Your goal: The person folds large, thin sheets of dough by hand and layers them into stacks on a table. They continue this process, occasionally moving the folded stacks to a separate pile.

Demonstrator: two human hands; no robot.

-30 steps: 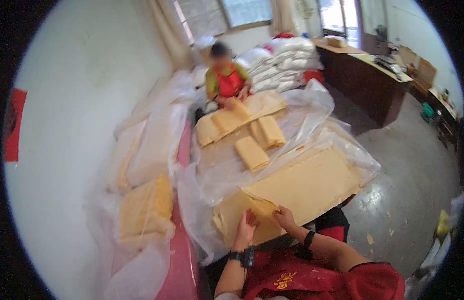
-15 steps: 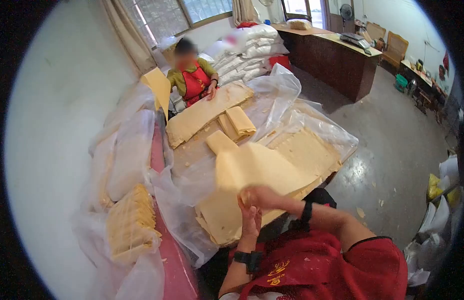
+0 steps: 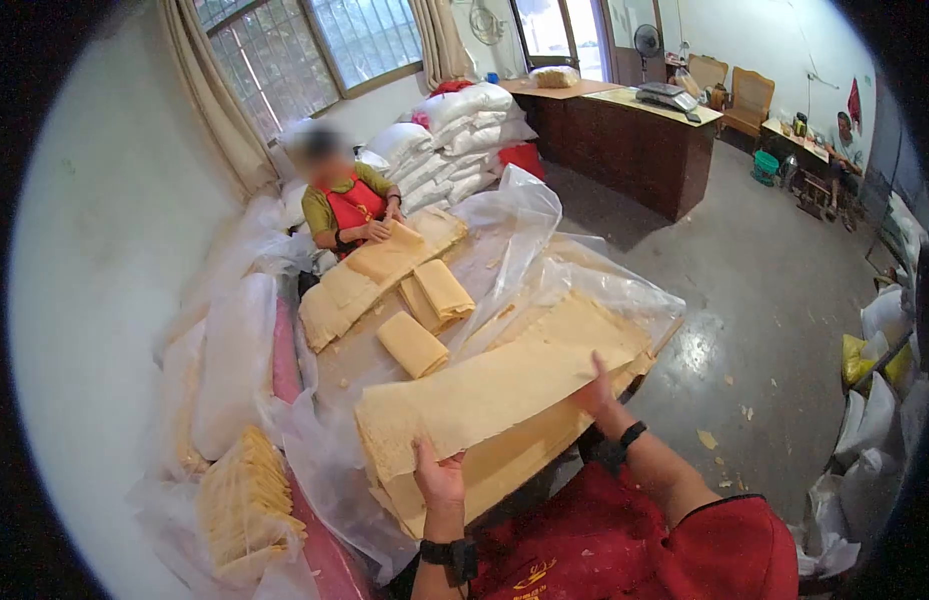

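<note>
A broad, thin yellowish sheet [image 3: 504, 392] is held unfolded over a stack of similar sheets [image 3: 514, 478] at the near side of the plastic-draped worktop [image 3: 484, 262]. Its near edge is pinched by the left hand [image 3: 441, 482], with the grip closed on the edge between thumb and fingers. The right hand [image 3: 596, 395] is placed at the same edge, farther along, with its fingers extended; whether its grip is closed on the sheet cannot be told.

Just beyond the stack, one folded bundle [image 3: 412, 345] is seen, and beside it more folded bundles [image 3: 442, 290] are laid partly over one another. These appear to be finished, while the held sheet is judged to be at an early stage, since no fold is seen in it. Many layers are left flat beneath it. Across the worktop, a folded piece [image 3: 386, 252] is handled by a co-worker [image 3: 352, 205] over a second stack [image 3: 336, 303], also mostly flat. Overall, the work is judged to be only partly done.
</note>
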